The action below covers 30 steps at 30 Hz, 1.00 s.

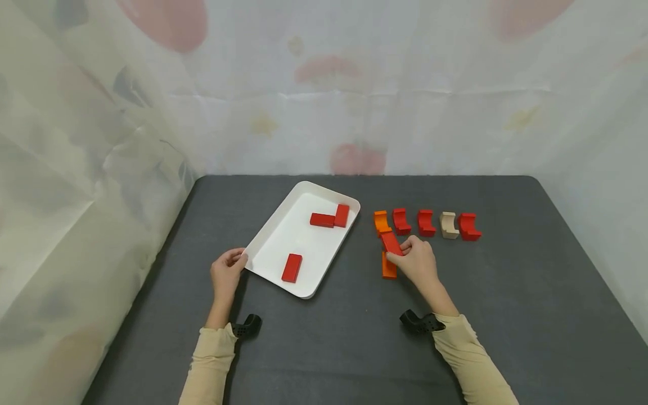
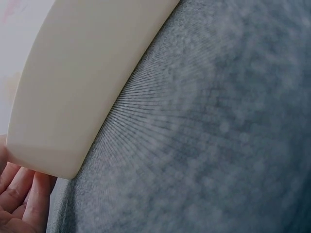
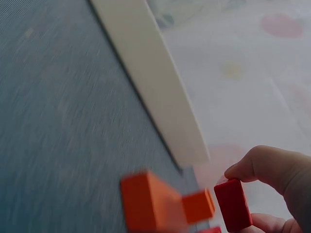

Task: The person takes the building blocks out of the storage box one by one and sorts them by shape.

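Observation:
My left hand (image 1: 226,273) pinches the near-left corner of a white tray (image 1: 270,216) between thumb and fingers. In the left wrist view the tray's pale outer wall (image 2: 73,87) rises over the cloth. Inside the tray lie three red rectangular blocks, one by itself (image 1: 291,268) and two touching near the far right. With thumb and fingertips my right hand (image 1: 420,261) holds a red block (image 3: 233,206). It overlaps two orange pieces in the head view: a notched block (image 1: 382,221) beyond it and another orange block (image 1: 389,270) on the near side.
Right of the orange notched block stand more notched blocks in a row: a red one (image 1: 401,221), another red one (image 1: 426,223), a beige one (image 1: 448,225) and a red one (image 1: 469,227). Dark grey cloth (image 1: 334,349) covers the table; a patterned curtain (image 1: 405,112) hangs behind it.

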Available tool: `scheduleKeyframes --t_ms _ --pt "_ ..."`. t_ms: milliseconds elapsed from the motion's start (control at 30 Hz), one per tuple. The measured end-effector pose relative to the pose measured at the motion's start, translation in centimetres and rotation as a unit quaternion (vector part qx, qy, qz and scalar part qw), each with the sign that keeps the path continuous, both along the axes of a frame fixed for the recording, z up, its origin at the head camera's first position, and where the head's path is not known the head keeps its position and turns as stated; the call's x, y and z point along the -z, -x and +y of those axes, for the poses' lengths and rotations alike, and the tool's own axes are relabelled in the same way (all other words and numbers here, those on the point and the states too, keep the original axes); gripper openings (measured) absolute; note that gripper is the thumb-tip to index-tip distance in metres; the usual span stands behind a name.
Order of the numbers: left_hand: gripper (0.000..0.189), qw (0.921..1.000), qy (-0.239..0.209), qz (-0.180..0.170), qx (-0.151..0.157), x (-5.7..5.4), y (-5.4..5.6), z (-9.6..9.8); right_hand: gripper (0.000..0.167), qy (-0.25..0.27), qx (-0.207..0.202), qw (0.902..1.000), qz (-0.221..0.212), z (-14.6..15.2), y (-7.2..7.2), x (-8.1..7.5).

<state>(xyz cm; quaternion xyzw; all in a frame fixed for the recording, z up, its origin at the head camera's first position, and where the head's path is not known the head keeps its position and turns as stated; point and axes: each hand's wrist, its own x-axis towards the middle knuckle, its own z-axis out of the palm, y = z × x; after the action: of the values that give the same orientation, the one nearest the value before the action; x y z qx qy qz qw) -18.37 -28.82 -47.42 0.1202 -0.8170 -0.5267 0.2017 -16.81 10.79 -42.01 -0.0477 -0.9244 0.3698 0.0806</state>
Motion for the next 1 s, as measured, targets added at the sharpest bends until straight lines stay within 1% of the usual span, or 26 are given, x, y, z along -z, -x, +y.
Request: scheduleKeyframes --t_ms 200,367,467,667,833,1000 --pt "0.017 1.0000 0.001 -0.001 -0.003 0.0 0.1 -0.1 0.030 -0.018 0.016 0.9997 0.001 2.1 -1.1 0.9" --pt "0.017 1.0000 -0.006 -0.004 0.000 -0.1 0.1 -0.1 0.030 -0.027 0.014 0.9995 -0.002 3.1 -1.9 1.5" --pt "0.017 1.0000 -0.008 -0.005 0.000 -0.1 0.1 -0.1 0.029 -0.030 0.012 0.9994 -0.012 3.3 -2.2 1.8" --pt "0.017 0.9999 -0.014 -0.004 0.001 -0.2 0.1 -0.1 0.030 -0.028 0.018 0.9984 -0.046 3.3 -2.5 2.3" --pt "0.017 0.9998 -0.020 -0.005 0.002 -0.1 0.1 0.0 0.031 -0.028 0.027 0.9978 -0.053 3.3 -2.5 2.7" --pt "0.016 0.9998 -0.021 -0.005 0.002 -0.1 0.1 0.0 0.033 -0.042 0.032 0.9967 -0.061 3.2 -2.6 2.7"
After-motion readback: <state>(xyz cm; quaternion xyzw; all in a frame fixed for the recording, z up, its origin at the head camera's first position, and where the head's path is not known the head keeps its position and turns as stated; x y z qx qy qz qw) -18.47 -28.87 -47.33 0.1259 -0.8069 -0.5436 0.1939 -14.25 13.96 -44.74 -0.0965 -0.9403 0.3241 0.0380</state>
